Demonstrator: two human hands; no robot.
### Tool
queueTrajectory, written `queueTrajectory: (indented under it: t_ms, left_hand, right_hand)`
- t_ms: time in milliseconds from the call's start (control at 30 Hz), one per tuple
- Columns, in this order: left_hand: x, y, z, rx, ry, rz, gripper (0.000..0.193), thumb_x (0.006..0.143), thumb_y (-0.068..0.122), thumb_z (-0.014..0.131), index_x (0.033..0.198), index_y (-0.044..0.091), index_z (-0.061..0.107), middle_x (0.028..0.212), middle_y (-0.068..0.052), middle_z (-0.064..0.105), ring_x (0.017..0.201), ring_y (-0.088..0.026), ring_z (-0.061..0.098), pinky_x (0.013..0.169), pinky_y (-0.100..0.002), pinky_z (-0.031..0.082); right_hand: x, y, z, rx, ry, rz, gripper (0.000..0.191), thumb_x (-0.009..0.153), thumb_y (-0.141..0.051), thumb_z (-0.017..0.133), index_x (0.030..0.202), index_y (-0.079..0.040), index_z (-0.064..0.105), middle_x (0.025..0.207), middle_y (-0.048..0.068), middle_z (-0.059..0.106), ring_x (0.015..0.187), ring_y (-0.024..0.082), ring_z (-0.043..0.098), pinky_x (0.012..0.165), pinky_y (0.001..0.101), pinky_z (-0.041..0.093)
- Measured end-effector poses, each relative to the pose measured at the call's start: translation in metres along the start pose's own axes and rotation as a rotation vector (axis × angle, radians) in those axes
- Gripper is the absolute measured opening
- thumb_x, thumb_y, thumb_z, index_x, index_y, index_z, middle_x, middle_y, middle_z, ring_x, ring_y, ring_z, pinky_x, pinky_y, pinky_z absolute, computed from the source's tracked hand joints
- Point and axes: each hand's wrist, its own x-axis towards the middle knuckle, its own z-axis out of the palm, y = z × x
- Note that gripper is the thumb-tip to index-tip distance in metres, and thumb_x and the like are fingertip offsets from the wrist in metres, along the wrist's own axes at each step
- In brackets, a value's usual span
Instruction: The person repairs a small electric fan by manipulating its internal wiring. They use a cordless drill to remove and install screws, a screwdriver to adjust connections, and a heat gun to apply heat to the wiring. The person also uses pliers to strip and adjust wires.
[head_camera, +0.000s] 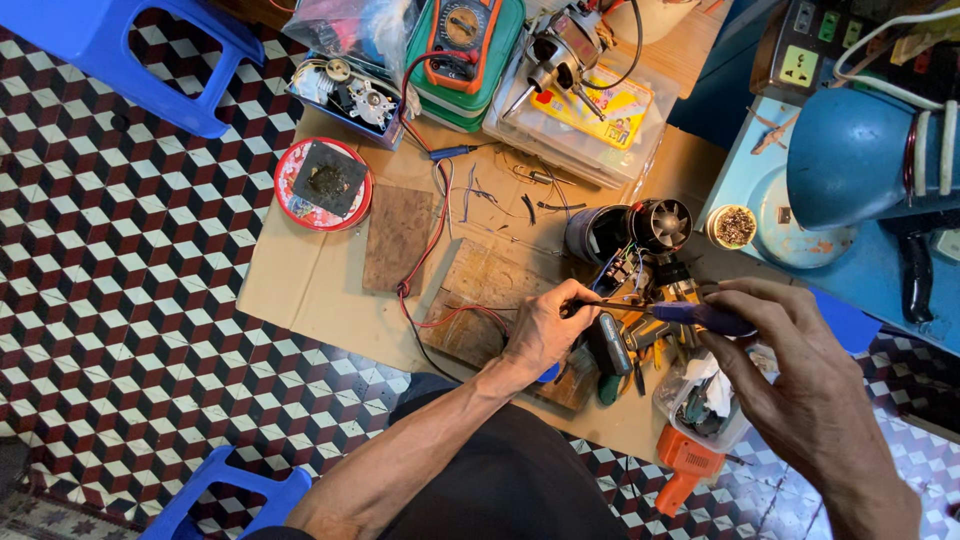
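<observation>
Left hand: my left hand (545, 325) is curled, fingertips pinched on a thin dark wire or probe tip, I think; the view is too small to be sure. The wrist rests on the wooden board (480, 300), likely to steady it.
Right hand: my right hand (800, 370) closes around the blue handle of a soldering iron (700, 316), held like a pen with its tip pointing left toward the left fingertips, so both meet at one spot.
Work piece: a small dark motor housing (598, 232) with a fan-like part (660, 224) sits just beyond the hands, coloured leads trailing toward them, near enough for the iron to reach.
Near the hands: a pile of hand tools lies under the hands, with an orange tool (685, 465) nearer to me on the right.
Cardboard sheet: a cardboard sheet (300, 280) covers the tiled floor (120, 250), probably to protect it.
Left of the board: a red round tin lid (322, 184) holds a dark pad.
Far side: a multimeter (462, 32) lies on a green case, its red lead (432, 235) running down to the board.
Far right: a blue lamp (850, 155) leans over the blue table (880, 270), aimed at the work.
Seats: a blue stool (150, 60) stands far left.
</observation>
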Motion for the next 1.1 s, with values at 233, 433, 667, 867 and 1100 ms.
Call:
queueTrajectory:
  t_ms: [233, 433, 667, 867, 1100]
  left_hand:
    - [0.004, -0.014, 0.01, -0.168, -0.006, -0.058, 0.057, 0.086, 0.02, 0.074, 0.135, 0.002, 0.051, 0.115, -0.014, 0.074, 0.101, -0.019, 0.073, 0.086, -0.033, 0.059]
    - [0.01, -0.034, 0.007, -0.348, -0.147, -0.174, 0.071, 0.083, 0.019, 0.077, 0.143, -0.008, 0.05, 0.13, -0.024, 0.069, 0.117, -0.024, 0.068, 0.098, -0.032, 0.054]
    - [0.011, -0.036, 0.01, -0.361, -0.197, -0.228, 0.078, 0.084, 0.023, 0.074, 0.148, -0.009, 0.045, 0.132, -0.027, 0.067, 0.117, -0.027, 0.069, 0.096, -0.032, 0.056]
    - [0.011, -0.033, 0.006, -0.329, -0.222, -0.283, 0.078, 0.082, 0.025, 0.075, 0.147, -0.006, 0.045, 0.133, -0.025, 0.066, 0.118, -0.027, 0.069, 0.097, -0.032, 0.056]
    - [0.012, -0.04, 0.01, -0.365, -0.243, -0.224, 0.08, 0.083, 0.023, 0.076, 0.15, -0.005, 0.044, 0.14, -0.025, 0.062, 0.127, -0.029, 0.064, 0.105, -0.035, 0.052]
  right_hand:
    - [0.029, -0.007, -0.011, -0.604, -0.381, 0.262, 0.042, 0.091, -0.048, 0.07, 0.117, -0.014, 0.064, 0.095, 0.005, 0.073, 0.083, 0.02, 0.075, 0.072, 0.0322, 0.06]
    - [0.032, -0.005, -0.014, -0.176, -0.18, -0.018, 0.049, 0.091, -0.039, 0.067, 0.125, -0.005, 0.061, 0.103, 0.018, 0.068, 0.076, 0.024, 0.072, 0.06, 0.0347, 0.059]
    - [0.029, -0.006, -0.005, -0.598, -0.337, 0.344, 0.035, 0.097, -0.048, 0.064, 0.114, -0.017, 0.069, 0.093, 0.005, 0.077, 0.082, 0.018, 0.077, 0.073, 0.0327, 0.062]
    - [0.025, -0.01, -0.009, -0.077, -0.083, -0.17, 0.038, 0.093, -0.03, 0.067, 0.119, -0.002, 0.063, 0.1, 0.018, 0.071, 0.081, 0.026, 0.073, 0.067, 0.0365, 0.061]
    - [0.032, -0.015, -0.004, -0.342, -0.3, 0.464, 0.047, 0.093, -0.046, 0.076, 0.12, -0.009, 0.066, 0.097, 0.016, 0.076, 0.083, 0.028, 0.077, 0.071, 0.0401, 0.063]
